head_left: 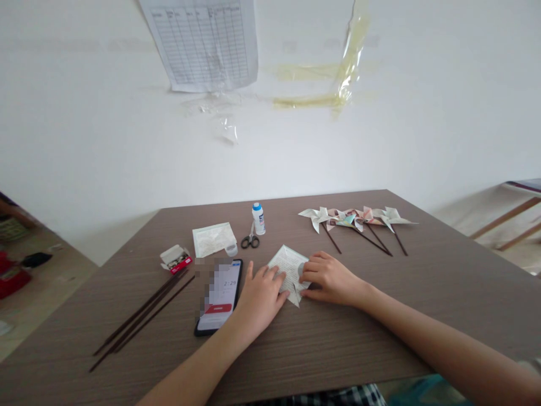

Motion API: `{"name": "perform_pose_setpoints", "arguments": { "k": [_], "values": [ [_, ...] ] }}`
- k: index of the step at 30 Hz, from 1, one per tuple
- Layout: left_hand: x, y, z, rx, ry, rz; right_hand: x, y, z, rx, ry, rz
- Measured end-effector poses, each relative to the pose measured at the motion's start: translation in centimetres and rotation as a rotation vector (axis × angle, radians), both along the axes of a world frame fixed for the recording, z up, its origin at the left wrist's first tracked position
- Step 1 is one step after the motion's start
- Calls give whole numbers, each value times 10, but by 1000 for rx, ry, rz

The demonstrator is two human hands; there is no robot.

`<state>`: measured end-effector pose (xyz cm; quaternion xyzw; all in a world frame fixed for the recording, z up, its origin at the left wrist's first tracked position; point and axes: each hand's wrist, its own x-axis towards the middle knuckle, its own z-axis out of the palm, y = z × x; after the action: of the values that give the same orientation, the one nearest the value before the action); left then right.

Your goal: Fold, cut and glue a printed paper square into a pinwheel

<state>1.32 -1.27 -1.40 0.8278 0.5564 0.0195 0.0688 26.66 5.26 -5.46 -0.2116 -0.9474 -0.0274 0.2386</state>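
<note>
A square of printed paper (285,265) lies on the table, turned cornerwise, with a slit and a pointed flap at its near corner. My left hand (262,290) rests on its left side, fingers spread and flat. My right hand (327,277) has its fingers curled on the paper's right corner, thumb close to the fingers, gripping that edge. A greyish round patch shows beside the right fingertips; I cannot tell what it is. Just left of my left hand lies a phone (220,299) with its screen lit.
Several paper pinwheels on dark sticks (359,220) lie at the back right. Behind the paper are a white glue bottle (258,220), scissors (250,241) and a stack of paper (213,239). At left are a small open box (176,259) and several dark sticks (139,313).
</note>
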Motion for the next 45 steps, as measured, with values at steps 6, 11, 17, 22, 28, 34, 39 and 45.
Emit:
{"name": "perform_pose_setpoints", "arguments": {
  "k": [6,11,17,22,28,34,39,45],
  "values": [
    [-2,0,-2,25,-30,-16,2,-3,2,-29,35,7],
    [-2,0,-2,2,-24,-10,3,-2,1,-53,26,10],
    [-4,1,-3,7,-45,-13,5,4,-5,-129,68,-13],
    [-4,1,-2,2,-65,-3,2,3,-12,-213,142,-108],
    [-1,3,-1,-19,-83,9,-3,2,-21,-220,246,-235],
    [0,4,-4,6,-112,-7,-2,3,-25,-146,183,-192],
    [1,4,-3,15,-92,-1,-3,1,-25,-81,162,-156],
    [5,3,4,-8,-80,14,-3,1,-26,-45,137,-178]
  ]
}}
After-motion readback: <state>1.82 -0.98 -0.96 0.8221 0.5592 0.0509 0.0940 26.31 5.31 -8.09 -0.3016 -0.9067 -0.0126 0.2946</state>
